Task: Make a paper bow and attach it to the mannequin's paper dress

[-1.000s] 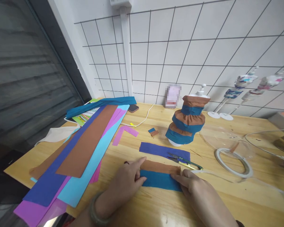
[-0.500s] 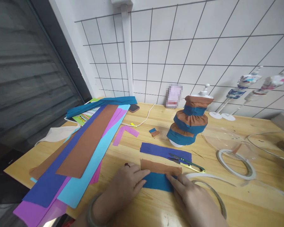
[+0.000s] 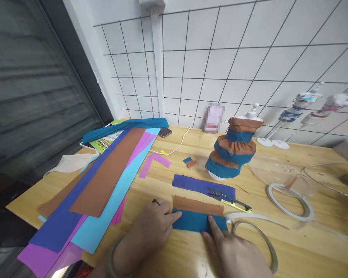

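A teal crepe paper strip (image 3: 191,221) lies flat on the table, its far edge against or over a brown crepe paper strip (image 3: 195,205). My left hand (image 3: 155,224) rests at the left end, its stretched index fingertip touching the teal strip. With the index finger extended, my right hand (image 3: 230,245) presses on the teal strip's right part; its thumb is apart, near the front edge. Neither hand grips anything. Just beyond lies a blue-violet paper strip (image 3: 191,183), with thread snips (image 3: 230,200) lying across its right end.
A small dress form (image 3: 233,148) wrapped in brown and teal stands behind. Long coloured paper strips (image 3: 108,173) are piled at left. Tape rolls (image 3: 306,214) lie at right, one (image 3: 274,255) beside my right hand. Two slim white stands (image 3: 265,141) and a phone (image 3: 164,132) are farther back.
My right hand has shifted slightly toward me and its index finger now points onto the teal strip. My left hand has drawn slightly left, and more teal shows between the hands.
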`<state>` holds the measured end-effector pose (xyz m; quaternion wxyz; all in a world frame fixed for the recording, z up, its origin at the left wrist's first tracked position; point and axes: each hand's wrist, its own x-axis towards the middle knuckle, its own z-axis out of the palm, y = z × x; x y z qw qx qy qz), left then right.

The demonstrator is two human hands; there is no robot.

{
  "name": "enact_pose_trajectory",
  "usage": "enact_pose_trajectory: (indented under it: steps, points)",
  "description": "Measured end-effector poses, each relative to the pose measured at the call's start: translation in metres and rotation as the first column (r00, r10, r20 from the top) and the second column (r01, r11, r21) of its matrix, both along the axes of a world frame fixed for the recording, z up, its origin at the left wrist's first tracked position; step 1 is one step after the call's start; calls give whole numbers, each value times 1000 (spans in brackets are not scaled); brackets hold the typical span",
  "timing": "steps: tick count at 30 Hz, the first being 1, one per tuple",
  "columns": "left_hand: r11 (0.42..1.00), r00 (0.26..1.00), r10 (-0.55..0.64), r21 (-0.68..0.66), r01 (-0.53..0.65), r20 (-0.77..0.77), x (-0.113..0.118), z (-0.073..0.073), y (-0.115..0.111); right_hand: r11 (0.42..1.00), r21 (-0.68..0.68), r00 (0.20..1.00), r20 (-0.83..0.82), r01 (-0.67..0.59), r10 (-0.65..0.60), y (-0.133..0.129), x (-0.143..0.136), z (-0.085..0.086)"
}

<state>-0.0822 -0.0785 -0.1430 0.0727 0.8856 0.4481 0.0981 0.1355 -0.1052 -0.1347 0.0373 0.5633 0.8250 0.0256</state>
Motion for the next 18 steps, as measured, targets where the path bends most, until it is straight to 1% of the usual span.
enact_pose_trajectory:
  steps: [2,5,7,13,18]
  points:
    - [1000,1000,11,14,-11,0,-1,1,1,999,-28,999,14,44,-43,0,4,1]
    - [999,1000,-1,35,0,13,-1,1,2,996,-24,995,55,82,-81,-1,10,-1]
    - [999,1000,-5,44,4,28,-1,2,2,996,-21,994,63,91,-90,-1,12,-1]
    - [998,999,2,56,-5,46,-4,2,3,989,-90,991,72,120,-113,1,10,5]
    - [998,998,-9,56,5,62,-9,1,5,991,-69,991,79,115,-110,1,8,6]
